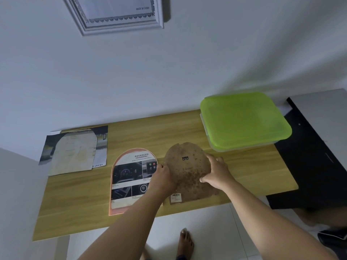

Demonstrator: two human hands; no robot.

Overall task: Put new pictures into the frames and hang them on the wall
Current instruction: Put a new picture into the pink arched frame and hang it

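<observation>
Backing board [187,171] gripped by both hands on the table [75,203].
Left hand [163,177] clasps its nine-o'clock edge, right hand [216,173] its three-o'clock; arched picture [129,177] lies at nine o'clock.

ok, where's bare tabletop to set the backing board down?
Free: the back strip of the table between the cut sheet and green-lidded box; the front-left corner below that sheet. Crowded: centre, where both hands hold the backing board beside the arched picture.
</observation>
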